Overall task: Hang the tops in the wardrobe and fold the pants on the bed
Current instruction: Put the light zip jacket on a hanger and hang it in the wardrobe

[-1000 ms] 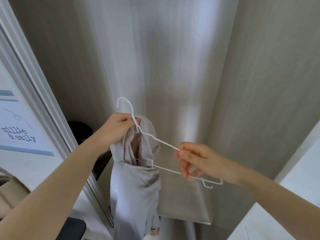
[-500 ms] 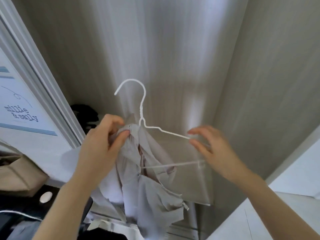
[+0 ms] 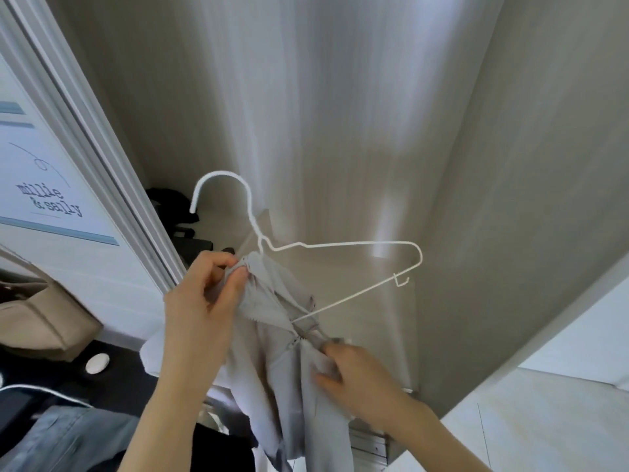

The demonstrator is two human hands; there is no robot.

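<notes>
A white wire hanger (image 3: 343,246) is held up in front of the open wardrobe (image 3: 306,131), hook pointing up and left. A light grey top (image 3: 289,362) hangs from its left half, bunched at the neck; the hanger's right arm sticks out bare. My left hand (image 3: 200,301) pinches the top's fabric at the hanger's neck. My right hand (image 3: 354,373) grips the grey fabric lower down, just under the hanger's bottom wire.
The wardrobe's sliding door frame (image 3: 102,148) runs diagonally on the left, beside a white poster with lettering (image 3: 47,199). Dark clothes (image 3: 173,206) lie inside the wardrobe. A beige bag (image 3: 41,318), a denim garment (image 3: 68,437) and a white cable (image 3: 44,391) are at lower left. A white surface (image 3: 544,420) is at lower right.
My right hand let go of the hanger's right arm and dropped onto the grey fabric below. The hanger turned, so its right arm now shows bare. My left hand kept its pinch.
</notes>
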